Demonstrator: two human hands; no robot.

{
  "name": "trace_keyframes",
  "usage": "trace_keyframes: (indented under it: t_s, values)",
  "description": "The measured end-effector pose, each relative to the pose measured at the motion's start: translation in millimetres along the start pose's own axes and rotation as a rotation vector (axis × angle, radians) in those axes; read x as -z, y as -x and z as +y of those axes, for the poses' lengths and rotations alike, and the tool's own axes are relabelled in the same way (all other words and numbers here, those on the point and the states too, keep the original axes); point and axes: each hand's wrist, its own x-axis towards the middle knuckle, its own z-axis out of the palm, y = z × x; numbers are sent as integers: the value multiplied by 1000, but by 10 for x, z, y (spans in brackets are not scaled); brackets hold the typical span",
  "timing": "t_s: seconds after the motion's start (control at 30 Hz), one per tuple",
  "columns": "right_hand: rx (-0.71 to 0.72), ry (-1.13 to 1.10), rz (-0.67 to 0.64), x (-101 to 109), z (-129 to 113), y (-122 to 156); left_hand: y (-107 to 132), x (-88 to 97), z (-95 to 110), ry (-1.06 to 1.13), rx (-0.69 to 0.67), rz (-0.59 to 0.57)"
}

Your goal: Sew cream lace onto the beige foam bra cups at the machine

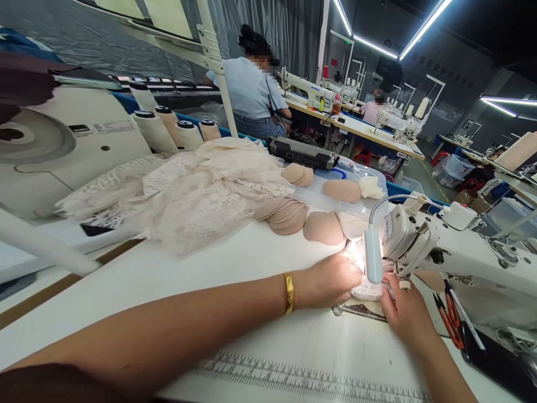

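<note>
At the sewing machine [444,240] on the right, a small white lace-edged fabric piece [367,291] lies under the needle area, brightly lit by the lamp [373,254]. My left hand [331,278], with a gold bangle at the wrist, is closed with curled fingers at the left edge of that piece. From the right, my right hand [409,308] reaches under the machine head, thumb and forefinger apart and touching the piece's right side. The needle and some fingertips are hidden. Left of the machine lie beige oval pads [323,228] and a fanned stack of pads [287,215].
A heap of cream lace fabric [201,190] covers the table's left back. Thread cones [168,126] stand behind it. Orange-handled thread snips [450,316] and a dark phone [499,358] lie at right. A ruler strip [310,378] runs along the front. A person [255,95] sits beyond.
</note>
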Motion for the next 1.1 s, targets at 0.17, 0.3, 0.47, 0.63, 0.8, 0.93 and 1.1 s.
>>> trace_keyframes:
  t_s: [0.17, 0.3, 0.47, 0.63, 0.8, 0.93, 1.1]
  values:
    - [119, -26, 32, 114, -184, -34, 19, 206, 66, -12, 91, -93]
    - [201, -107, -64, 154, -334, -85, -18, 247, 135, 39, 135, -111]
    - [117, 40, -147, 36, -181, -41, 33, 359, 136, 98, 31, -231]
    - [76, 65, -168, -5, -30, 7, 97, 310, 136, -20, 22, -146]
    - [65, 37, -172, 18, -62, 11, 115, 250, 134, 24, -17, -129]
    - [25, 1, -196, 18, -89, 19, 129, 243, 122, 32, -25, -107]
    - [35, 31, -211, 13, -76, 14, 133, 198, 99, 54, -35, -75]
